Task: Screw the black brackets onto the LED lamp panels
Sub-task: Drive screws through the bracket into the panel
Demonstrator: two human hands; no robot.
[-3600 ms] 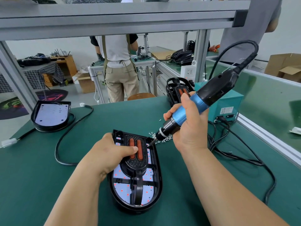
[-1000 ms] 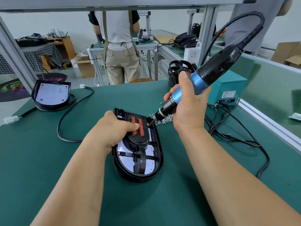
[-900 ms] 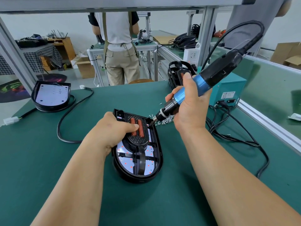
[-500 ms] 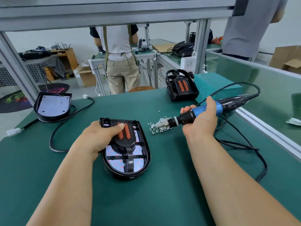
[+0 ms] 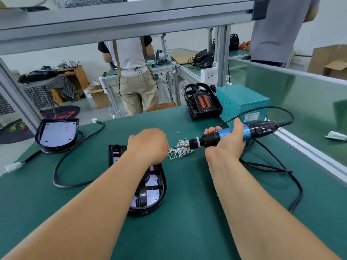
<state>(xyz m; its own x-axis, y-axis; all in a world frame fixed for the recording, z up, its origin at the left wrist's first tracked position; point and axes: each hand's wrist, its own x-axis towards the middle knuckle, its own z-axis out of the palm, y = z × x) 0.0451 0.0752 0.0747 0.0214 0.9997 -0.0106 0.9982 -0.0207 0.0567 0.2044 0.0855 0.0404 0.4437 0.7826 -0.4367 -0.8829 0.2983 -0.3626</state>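
Screws: tiny, light, likely slippery — pinch singly from the left edge.
Left hand: fingers hidden, grasp unclear.
Right hand: gripping screwdriver.

Bare left forearm, bare right forearm, uncovered to frame edge; bare left hand, bare right hand.

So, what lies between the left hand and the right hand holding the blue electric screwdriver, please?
A loose pile of small silver screws on the green mat, with the blue electric screwdriver pointing into it, in the head view.
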